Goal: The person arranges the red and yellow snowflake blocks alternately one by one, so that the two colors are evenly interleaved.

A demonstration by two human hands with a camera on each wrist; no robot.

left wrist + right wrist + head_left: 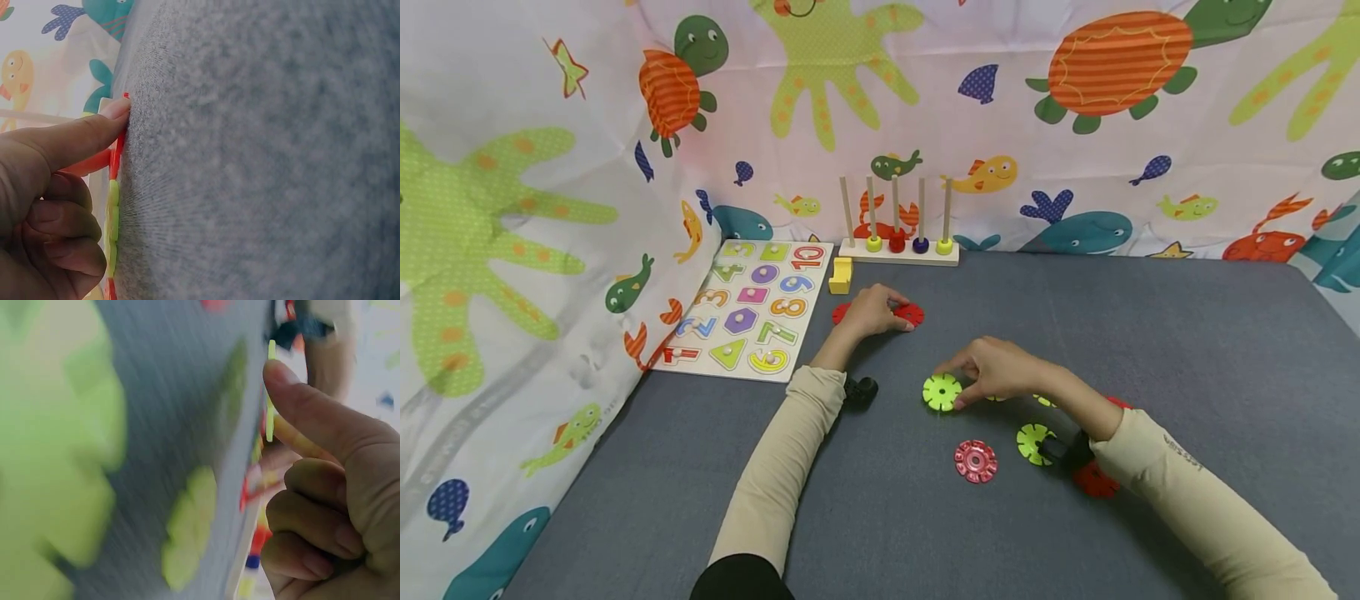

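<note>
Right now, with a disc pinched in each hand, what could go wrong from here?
The right hand pinches a lime disc near its edge, so it might slip.
The black wrist camera overlaps a second lime disc in the head view and might drag it; I cannot tell whether they touch.
The left hand pinches a red disc; a tug might disturb the neighboring lime piece.

The person wears beige sleeves (781, 475); dark lettering (1182, 451) marks fabric near the right cuff (1118, 437), a black camera (1066, 454) beside that cuff.
</note>
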